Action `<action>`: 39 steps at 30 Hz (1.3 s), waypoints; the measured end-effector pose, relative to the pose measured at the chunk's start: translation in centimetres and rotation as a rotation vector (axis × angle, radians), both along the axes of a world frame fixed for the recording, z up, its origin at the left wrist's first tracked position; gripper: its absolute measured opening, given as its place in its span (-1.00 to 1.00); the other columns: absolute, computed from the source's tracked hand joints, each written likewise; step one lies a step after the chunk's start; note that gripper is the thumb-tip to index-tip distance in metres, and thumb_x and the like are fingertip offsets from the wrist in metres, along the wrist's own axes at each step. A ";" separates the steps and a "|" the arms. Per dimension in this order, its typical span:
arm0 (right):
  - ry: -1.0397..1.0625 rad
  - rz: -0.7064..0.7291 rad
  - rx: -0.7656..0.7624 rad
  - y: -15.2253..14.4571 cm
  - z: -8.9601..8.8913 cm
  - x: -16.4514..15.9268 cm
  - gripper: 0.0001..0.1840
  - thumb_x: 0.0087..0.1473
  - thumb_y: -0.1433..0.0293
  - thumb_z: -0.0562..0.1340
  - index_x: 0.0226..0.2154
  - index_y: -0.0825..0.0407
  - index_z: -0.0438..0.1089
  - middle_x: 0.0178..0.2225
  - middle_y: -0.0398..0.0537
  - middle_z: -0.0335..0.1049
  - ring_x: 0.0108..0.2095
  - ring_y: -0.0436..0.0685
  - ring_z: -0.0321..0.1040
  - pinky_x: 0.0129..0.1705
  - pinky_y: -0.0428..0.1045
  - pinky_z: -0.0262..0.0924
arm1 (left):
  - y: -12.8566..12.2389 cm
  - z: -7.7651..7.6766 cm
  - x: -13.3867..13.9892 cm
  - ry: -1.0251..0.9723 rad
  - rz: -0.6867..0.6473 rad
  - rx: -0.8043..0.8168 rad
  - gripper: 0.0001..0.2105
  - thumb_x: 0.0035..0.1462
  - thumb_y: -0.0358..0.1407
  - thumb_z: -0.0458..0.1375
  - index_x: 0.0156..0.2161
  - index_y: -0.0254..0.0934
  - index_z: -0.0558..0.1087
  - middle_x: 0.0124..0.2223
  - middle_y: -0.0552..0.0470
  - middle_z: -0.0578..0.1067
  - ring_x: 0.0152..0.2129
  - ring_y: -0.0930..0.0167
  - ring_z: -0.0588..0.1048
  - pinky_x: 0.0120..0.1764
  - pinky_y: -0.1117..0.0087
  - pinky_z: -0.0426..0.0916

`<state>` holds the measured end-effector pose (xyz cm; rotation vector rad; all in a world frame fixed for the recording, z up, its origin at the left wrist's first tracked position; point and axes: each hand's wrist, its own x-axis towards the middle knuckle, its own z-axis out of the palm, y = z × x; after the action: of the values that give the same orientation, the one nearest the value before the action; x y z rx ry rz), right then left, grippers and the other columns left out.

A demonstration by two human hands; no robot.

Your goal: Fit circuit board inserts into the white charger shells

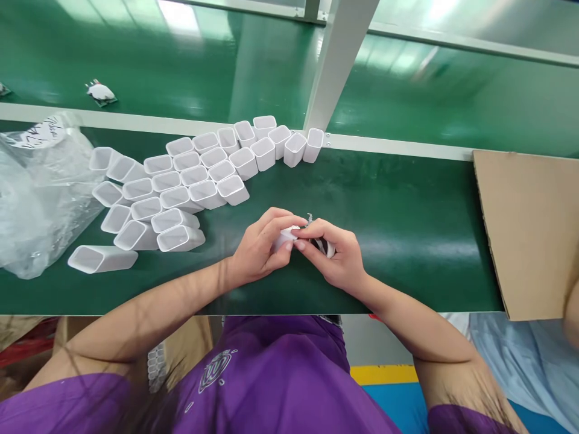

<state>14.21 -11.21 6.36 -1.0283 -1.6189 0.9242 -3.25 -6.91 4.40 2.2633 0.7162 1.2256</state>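
Note:
Above the green bench, my left hand (265, 246) is closed around a small white plastic housing (284, 237), mostly covered by the fingers. My right hand (337, 253) meets it, thumb and forefinger pinched together at the housing's right end. Under the right fingers shows a black-and-white part (324, 246), perhaps wires, with a thin greyish end sticking up past the forefinger. Its exact kind is hidden. To the left of my hands, many white open-topped plastic sleeves (175, 197) stand in a tight cluster; one sleeve (103, 259) lies nearer the front edge.
A clear plastic bag (43, 193) with a handwritten label sits at the far left. Behind the white rail lies a small white-and-green part (101, 92). A white post (337, 66) rises at the back. Cardboard (531, 235) covers the right side, beside another person's arm (572, 313).

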 end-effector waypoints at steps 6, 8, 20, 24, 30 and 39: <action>0.056 0.018 -0.039 0.5 0.0 0.0 -0.90 0.28 0.33 0.26 -0.25 0.02 0.44 -0.39 -0.13 0.42 -0.42 0.03 0.34 -0.34 -0.06 0.27 | 0.3 -0.2 0.1 -0.010 -0.028 -0.034 -0.72 0.25 -0.35 0.00 0.05 -0.20 0.32 -0.15 -0.04 0.45 -0.27 0.42 0.47 -0.28 0.40 0.42; 0.107 0.040 -0.096 1.0 0.0 0.3 -0.85 0.25 0.28 0.28 -0.22 0.02 0.41 -0.44 -0.18 0.35 -0.48 0.00 0.29 -0.40 -0.09 0.26 | 0.5 -0.4 0.2 -0.040 -0.041 -0.085 -0.70 0.26 -0.30 0.04 0.09 -0.20 0.28 -0.13 -0.05 0.45 -0.25 0.42 0.46 -0.26 0.39 0.42; 0.512 0.054 -0.596 2.5 1.0 2.7 -0.35 -0.36 0.42 0.17 -0.07 -0.05 0.30 -0.15 -0.09 0.31 -0.23 0.11 0.33 -0.19 -0.02 0.38 | 1.2 -0.1 -0.2 -0.214 0.053 -0.329 -0.66 0.03 -0.22 0.34 -0.12 -0.22 0.37 -0.10 -0.05 0.44 -0.16 0.38 0.47 -0.20 0.36 0.42; 0.550 0.119 -0.745 2.3 1.4 2.5 -0.40 -0.33 0.54 0.24 -0.10 -0.01 0.39 -0.26 -0.17 0.35 -0.29 0.02 0.32 -0.26 -0.15 0.31 | 0.8 -0.1 -0.2 -0.189 0.012 -0.349 -0.64 0.04 -0.30 0.32 -0.12 -0.20 0.26 0.00 -0.11 0.48 -0.03 0.31 0.47 -0.11 0.29 0.42; 0.455 0.206 -0.662 2.4 1.1 2.0 -0.68 0.05 0.24 0.42 -0.32 0.06 0.33 -0.40 -0.10 0.45 -0.44 0.05 0.43 -0.43 -0.11 0.37 | 0.6 -0.4 -0.1 -0.207 0.036 -0.284 -0.60 0.01 -0.37 0.32 -0.14 -0.18 0.19 -0.17 -0.01 0.49 -0.22 0.42 0.50 -0.21 0.37 0.41; 0.238 0.060 -0.369 1.5 0.5 1.2 -0.65 0.27 0.08 0.23 -0.23 0.00 0.20 -0.43 -0.18 0.42 -0.65 -0.07 0.23 -0.67 -0.19 0.09 | 0.3 -0.7 0.0 -0.211 0.028 -0.332 -0.60 0.00 -0.37 0.29 -0.09 -0.18 0.22 -0.19 0.04 0.42 -0.37 0.49 0.47 -0.36 0.48 0.39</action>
<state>15.42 -9.69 6.88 -1.0727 -1.3138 1.3674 -3.27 -6.57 3.74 1.8319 0.8053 1.2334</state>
